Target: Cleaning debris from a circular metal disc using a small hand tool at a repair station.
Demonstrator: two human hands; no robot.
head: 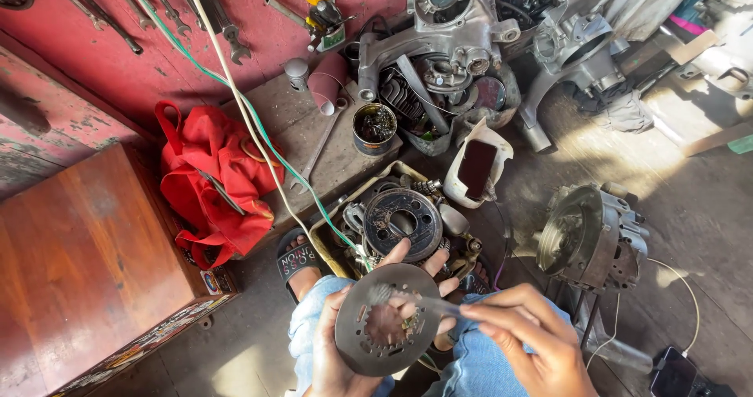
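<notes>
Concrete floor: red bag, parts tray, engine case, tin can, wooden box.

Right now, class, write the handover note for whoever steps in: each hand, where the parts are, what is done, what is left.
Left hand holds the round metal plate flat above the lap.
Right hand holds a small brush, bristles on the plate's upper face near the toothed centre hole.
Tray of parts sits just ahead; engine casing to the right.
Done: cannot tell how much is brushed.
Left: cannot tell.
</notes>
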